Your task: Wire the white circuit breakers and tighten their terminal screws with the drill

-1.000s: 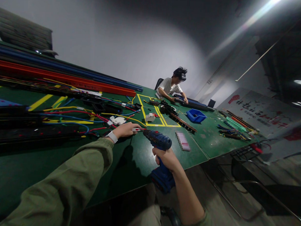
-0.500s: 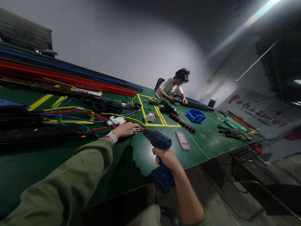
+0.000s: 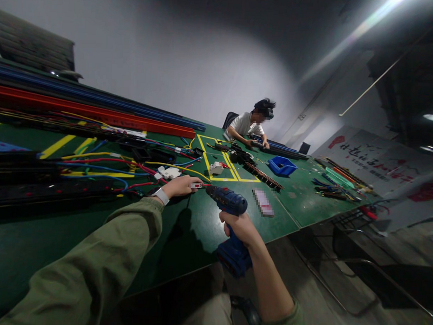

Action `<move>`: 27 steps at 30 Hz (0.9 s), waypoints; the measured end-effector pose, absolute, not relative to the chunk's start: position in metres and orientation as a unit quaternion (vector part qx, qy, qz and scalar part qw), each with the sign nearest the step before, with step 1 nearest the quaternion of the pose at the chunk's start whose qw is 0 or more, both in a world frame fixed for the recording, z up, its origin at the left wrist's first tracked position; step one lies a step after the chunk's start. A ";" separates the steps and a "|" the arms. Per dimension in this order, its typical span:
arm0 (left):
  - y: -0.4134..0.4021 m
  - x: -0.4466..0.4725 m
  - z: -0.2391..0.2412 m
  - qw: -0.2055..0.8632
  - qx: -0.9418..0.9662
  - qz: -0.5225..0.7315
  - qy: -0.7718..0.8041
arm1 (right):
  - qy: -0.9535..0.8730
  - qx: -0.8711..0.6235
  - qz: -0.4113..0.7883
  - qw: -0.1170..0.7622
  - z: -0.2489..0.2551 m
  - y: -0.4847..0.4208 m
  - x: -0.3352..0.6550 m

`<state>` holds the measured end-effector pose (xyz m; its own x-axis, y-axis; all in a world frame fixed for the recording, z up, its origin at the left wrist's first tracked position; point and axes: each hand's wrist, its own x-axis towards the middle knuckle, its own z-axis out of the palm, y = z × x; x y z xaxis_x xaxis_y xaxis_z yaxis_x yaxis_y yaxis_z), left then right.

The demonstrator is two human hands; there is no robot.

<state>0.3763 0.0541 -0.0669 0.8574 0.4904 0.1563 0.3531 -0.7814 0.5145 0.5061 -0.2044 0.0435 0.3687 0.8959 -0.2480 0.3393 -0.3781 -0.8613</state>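
My left hand (image 3: 178, 186), a pale band on its wrist, is closed around a small white circuit breaker (image 3: 196, 185) over the green table. Most of the breaker is hidden by my fingers. In my right hand (image 3: 240, 227) is a blue cordless drill (image 3: 226, 199), gripped by its handle and pointing left. The drill's tip meets the breaker's right end; whether it sits in a screw is too small to tell. Red, blue and yellow wires (image 3: 106, 163) spread out left of my left hand, with white parts (image 3: 169, 173) among them.
Another white breaker (image 3: 216, 168) lies inside yellow tape lines. Further right are a black strip assembly (image 3: 260, 176), a blue bin (image 3: 282, 166) and a blurred-out phone-like item (image 3: 263, 203). Long orange (image 3: 132, 120) and blue rails line the back left. A co-worker (image 3: 248, 125) sits across the table.
The co-worker's head has shifted slightly to the right. My hands, the drill and the breaker stay in practically the same place.
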 end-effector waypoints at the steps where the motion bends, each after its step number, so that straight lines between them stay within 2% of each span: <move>1: 0.054 0.376 -0.067 0.243 0.933 0.142 0.226 | -0.416 -0.739 0.379 0.371 0.043 -0.204 0.506; 27: 0.056 0.376 -0.070 0.263 0.925 0.149 0.230 | -0.411 -0.736 0.385 0.377 0.044 -0.204 0.505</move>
